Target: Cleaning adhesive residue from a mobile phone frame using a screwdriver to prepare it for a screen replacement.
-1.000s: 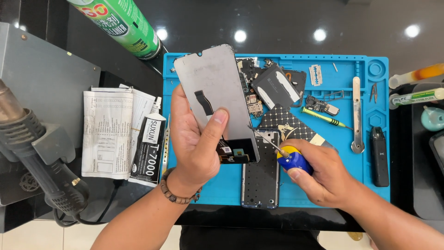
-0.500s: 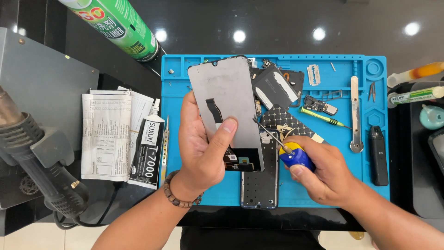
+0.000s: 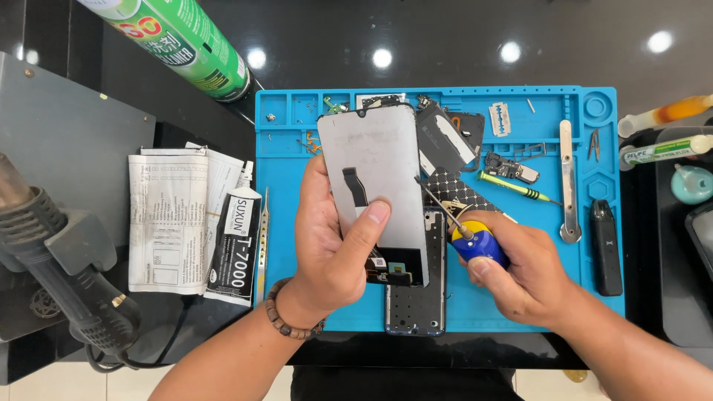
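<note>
Blue mat [image 3: 520, 312] — phone frame [image 3: 416, 304] half-hidden under left hand's [image 3: 327, 245] screen panel [image 3: 375, 178].

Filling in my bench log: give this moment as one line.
left hand: holds phone screen panel, back up | right hand: grips blue-yellow screwdriver, tip at panel edge | beneath: blue repair mat

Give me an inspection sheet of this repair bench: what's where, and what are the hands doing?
Surface: blue work mat on a dark bench.
Job's things: phone screen panel, back side up; phone frame lying under it; blue-handled screwdriver.
Clutter: razor blade, metal pry tool, green screwdriver, glue tube, folded leaflets, green spray can.
Hands: left hand holds the panel; right hand grips the screwdriver.
Cables: black cord beneath the heat gun.
Surroundings: bottles at right.
</note>
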